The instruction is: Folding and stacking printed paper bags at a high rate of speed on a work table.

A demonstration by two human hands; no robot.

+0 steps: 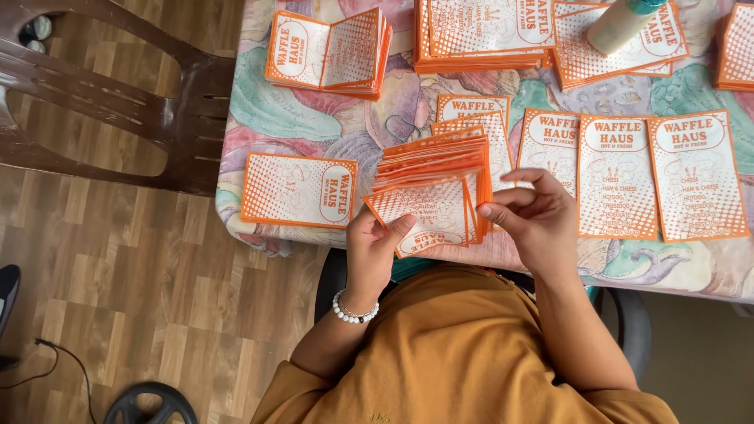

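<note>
A fanned stack of orange-and-white paper sleeves (434, 192) sits at the counter (314, 118) edge, gripped from below by the left hand (372, 243) while the right hand (534, 216) pinches its side, with flat printed sheets (660, 177) lying alongside.

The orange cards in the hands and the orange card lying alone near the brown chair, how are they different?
The fanned card stack is many cards, gripped by the left hand and right hand; the single card is one, untouched. The stack is lifted and spread; the single card lies flat. Both are orange and white.
</note>
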